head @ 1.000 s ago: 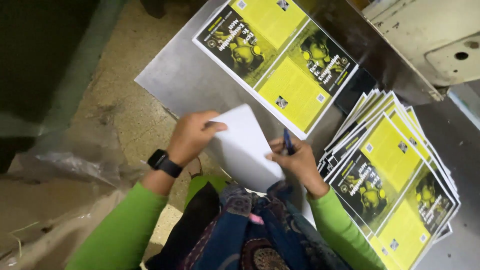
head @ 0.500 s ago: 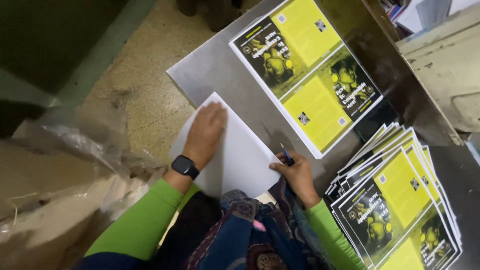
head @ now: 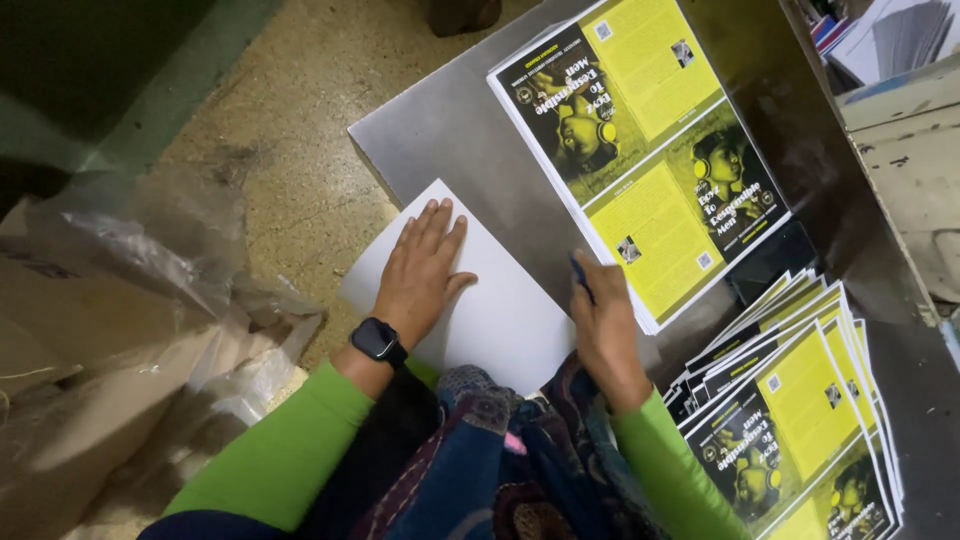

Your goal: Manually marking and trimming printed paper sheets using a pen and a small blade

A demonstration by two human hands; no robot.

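My left hand (head: pixel 423 269) lies flat, fingers spread, on a blank white sheet (head: pixel 490 310) that overhangs the near edge of a grey metal table (head: pixel 450 130). A black smartwatch (head: pixel 377 340) sits on that wrist. My right hand (head: pixel 604 325) is closed around a dark blue pen (head: pixel 581 276), its tip beside the lower edge of a stack of yellow and black printed sheets (head: pixel 640 150) lying flat on the table.
A fanned pile of folded yellow and black covers (head: pixel 790 410) lies at the right. Crumpled clear plastic and brown cardboard (head: pixel 130 330) sit on the speckled floor at the left. Pale machine parts (head: pixel 900 110) stand at the upper right.
My left hand has gone from gripping the white sheet's edge to pressing it flat. My right hand with the pen has moved off the sheet toward the printed stack.
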